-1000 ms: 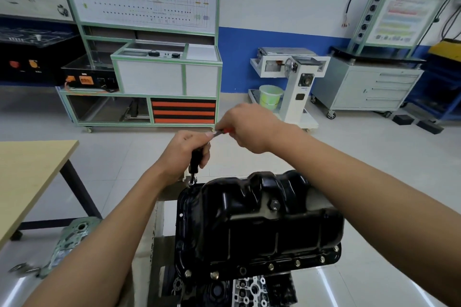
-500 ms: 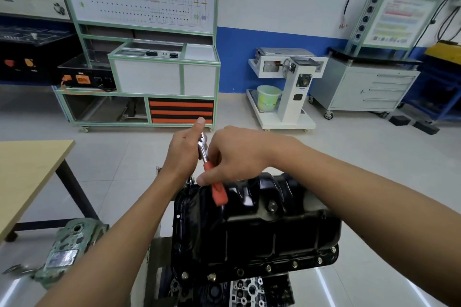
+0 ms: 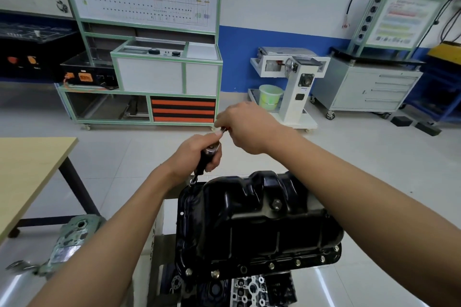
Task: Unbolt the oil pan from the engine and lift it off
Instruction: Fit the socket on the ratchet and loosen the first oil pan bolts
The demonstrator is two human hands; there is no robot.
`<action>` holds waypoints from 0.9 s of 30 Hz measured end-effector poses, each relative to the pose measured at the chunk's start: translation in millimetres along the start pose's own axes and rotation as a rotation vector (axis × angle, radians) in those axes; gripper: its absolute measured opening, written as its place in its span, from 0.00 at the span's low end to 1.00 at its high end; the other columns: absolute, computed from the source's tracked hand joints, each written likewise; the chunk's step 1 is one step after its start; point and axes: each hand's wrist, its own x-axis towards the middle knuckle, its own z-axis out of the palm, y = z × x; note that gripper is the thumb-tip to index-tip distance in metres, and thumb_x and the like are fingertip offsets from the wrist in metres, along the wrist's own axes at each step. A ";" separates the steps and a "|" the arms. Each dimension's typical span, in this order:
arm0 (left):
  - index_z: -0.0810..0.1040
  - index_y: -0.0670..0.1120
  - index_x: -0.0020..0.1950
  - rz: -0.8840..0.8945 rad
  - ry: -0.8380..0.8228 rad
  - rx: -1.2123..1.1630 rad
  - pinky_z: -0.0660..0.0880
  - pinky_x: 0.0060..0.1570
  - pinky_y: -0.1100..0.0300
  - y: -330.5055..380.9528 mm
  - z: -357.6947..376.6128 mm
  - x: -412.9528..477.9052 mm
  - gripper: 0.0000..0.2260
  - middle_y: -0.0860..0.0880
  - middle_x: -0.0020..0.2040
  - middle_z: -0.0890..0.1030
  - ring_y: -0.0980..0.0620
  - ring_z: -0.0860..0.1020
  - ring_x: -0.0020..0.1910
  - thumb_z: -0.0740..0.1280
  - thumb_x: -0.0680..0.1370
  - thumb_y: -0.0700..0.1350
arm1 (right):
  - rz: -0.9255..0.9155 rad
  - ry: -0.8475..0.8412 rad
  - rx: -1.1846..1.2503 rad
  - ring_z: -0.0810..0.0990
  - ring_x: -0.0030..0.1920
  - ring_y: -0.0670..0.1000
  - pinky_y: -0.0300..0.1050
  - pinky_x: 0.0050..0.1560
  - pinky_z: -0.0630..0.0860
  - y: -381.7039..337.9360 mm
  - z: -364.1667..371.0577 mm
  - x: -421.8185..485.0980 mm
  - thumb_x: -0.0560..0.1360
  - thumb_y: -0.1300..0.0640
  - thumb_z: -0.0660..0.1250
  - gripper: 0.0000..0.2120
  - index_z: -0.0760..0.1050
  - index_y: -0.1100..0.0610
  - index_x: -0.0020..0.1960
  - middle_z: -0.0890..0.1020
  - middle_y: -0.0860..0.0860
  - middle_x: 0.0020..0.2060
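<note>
A glossy black oil pan [image 3: 252, 226] sits on top of the engine [image 3: 244, 289], with several bolts along its near flange and a drain plug on its side. My left hand [image 3: 197, 157] grips the black socket extension of a ratchet [image 3: 202, 164], which stands on a bolt at the pan's far left corner. My right hand [image 3: 247, 127] holds the ratchet's handle, swung away toward the far side; most of the handle is hidden in that hand.
A wooden table [image 3: 27, 174] stands at the left. A grey-green engine part [image 3: 69, 239] lies low at the left. Training benches, a white stand with a green bucket [image 3: 270, 95] and a grey drawer cabinet [image 3: 369, 84] line the back wall.
The ratchet handle has swung from pointing down toward me, over the pan, back to the far side. My right hand rose with it. My left hand stayed on the extension.
</note>
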 end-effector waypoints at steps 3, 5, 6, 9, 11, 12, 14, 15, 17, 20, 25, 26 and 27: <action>0.72 0.49 0.26 0.022 0.118 -0.070 0.66 0.28 0.64 1.8 2.7 0.8 0.26 0.49 0.25 0.70 0.52 0.67 0.26 0.61 0.75 0.67 | 0.031 -0.014 0.034 0.78 0.49 0.59 0.48 0.43 0.73 5.0 3.2 -8.3 0.77 0.59 0.62 0.05 0.74 0.52 0.44 0.78 0.52 0.42; 0.72 0.50 0.25 0.006 0.230 -0.059 0.65 0.29 0.62 3.6 1.6 3.1 0.27 0.48 0.27 0.71 0.50 0.67 0.27 0.60 0.75 0.68 | 0.031 -0.053 0.070 0.77 0.45 0.58 0.46 0.39 0.69 6.1 -1.6 -15.7 0.78 0.53 0.64 0.09 0.75 0.56 0.41 0.75 0.51 0.35; 0.73 0.50 0.25 0.001 0.283 -0.056 0.63 0.31 0.58 4.4 0.8 4.3 0.27 0.46 0.28 0.72 0.48 0.67 0.29 0.61 0.74 0.69 | 0.031 -0.098 0.118 0.77 0.41 0.57 0.46 0.37 0.69 5.3 -6.2 -19.8 0.77 0.51 0.66 0.12 0.77 0.57 0.39 0.75 0.50 0.32; 0.74 0.50 0.26 0.021 0.352 -0.064 0.58 0.31 0.55 6.3 2.9 5.7 0.26 0.41 0.31 0.71 0.46 0.64 0.30 0.62 0.69 0.71 | -0.025 -0.291 0.269 0.76 0.32 0.50 0.41 0.35 0.72 -6.2 -18.3 -29.8 0.77 0.46 0.67 0.20 0.78 0.57 0.32 0.79 0.48 0.25; 0.73 0.51 0.27 0.042 0.359 -0.082 0.59 0.32 0.54 4.4 6.4 5.7 0.25 0.46 0.28 0.71 0.47 0.64 0.30 0.63 0.69 0.71 | -0.064 -0.314 0.321 0.73 0.28 0.46 0.35 0.32 0.70 -19.6 -18.9 -32.6 0.76 0.42 0.68 0.22 0.79 0.57 0.31 0.79 0.49 0.24; 0.73 0.51 0.27 0.050 0.367 -0.092 0.61 0.34 0.53 2.8 7.2 5.3 0.24 0.47 0.28 0.71 0.46 0.65 0.32 0.63 0.70 0.69 | -0.077 -0.288 0.336 0.72 0.28 0.46 0.34 0.32 0.69 -25.0 -17.8 -32.0 0.76 0.41 0.69 0.23 0.79 0.59 0.32 0.76 0.50 0.24; 0.74 0.51 0.28 0.067 0.387 -0.097 0.62 0.34 0.52 0.6 5.2 4.1 0.22 0.47 0.28 0.72 0.46 0.67 0.32 0.64 0.73 0.65 | -0.085 -0.292 0.343 0.71 0.28 0.45 0.34 0.32 0.69 -29.7 -20.6 -30.1 0.75 0.40 0.70 0.23 0.81 0.60 0.36 0.76 0.50 0.25; 0.75 0.50 0.27 0.073 0.389 -0.088 0.63 0.32 0.54 0.3 2.4 3.7 0.21 0.46 0.28 0.74 0.46 0.68 0.29 0.64 0.75 0.62 | -0.081 -0.333 0.339 0.71 0.28 0.46 0.35 0.31 0.68 -28.0 -24.2 -28.2 0.75 0.40 0.70 0.22 0.82 0.59 0.37 0.77 0.50 0.26; 0.77 0.48 0.27 0.093 0.359 -0.075 0.64 0.27 0.58 1.4 -3.5 1.9 0.21 0.43 0.27 0.77 0.47 0.70 0.26 0.62 0.76 0.58 | -0.060 -0.408 0.257 0.72 0.30 0.47 0.37 0.30 0.68 -18.8 -31.8 -22.0 0.74 0.42 0.73 0.17 0.81 0.56 0.36 0.77 0.47 0.27; 0.81 0.45 0.28 0.143 0.217 -0.082 0.72 0.29 0.62 0.1 -7.3 -0.7 0.21 0.41 0.30 0.81 0.48 0.78 0.29 0.62 0.77 0.53 | -0.002 -0.342 0.019 0.77 0.39 0.52 0.44 0.39 0.75 -6.8 -32.9 -7.3 0.75 0.55 0.73 0.05 0.81 0.55 0.42 0.80 0.49 0.36; 0.77 0.45 0.27 0.096 0.012 0.006 0.71 0.31 0.62 -0.6 -6.7 -2.4 0.21 0.41 0.26 0.76 0.47 0.74 0.27 0.65 0.73 0.59 | -0.006 0.010 -0.029 0.79 0.52 0.56 0.46 0.47 0.72 -3.4 -9.2 10.2 0.77 0.64 0.63 0.17 0.81 0.46 0.59 0.82 0.50 0.50; 0.75 0.46 0.27 0.082 0.017 -0.002 0.69 0.29 0.61 -0.1 -7.8 -1.7 0.21 0.42 0.25 0.73 0.47 0.71 0.25 0.65 0.72 0.59 | -0.020 0.028 -0.037 0.79 0.52 0.56 0.47 0.48 0.72 -3.1 -5.9 10.5 0.77 0.64 0.62 0.17 0.80 0.46 0.59 0.82 0.50 0.50; 0.73 0.46 0.26 0.069 0.037 -0.021 0.67 0.28 0.61 0.1 -8.8 -0.8 0.22 0.44 0.24 0.69 0.48 0.68 0.24 0.65 0.73 0.60 | -0.024 0.039 -0.034 0.78 0.52 0.57 0.47 0.46 0.71 -1.4 -1.9 10.3 0.77 0.64 0.62 0.17 0.80 0.47 0.57 0.82 0.51 0.49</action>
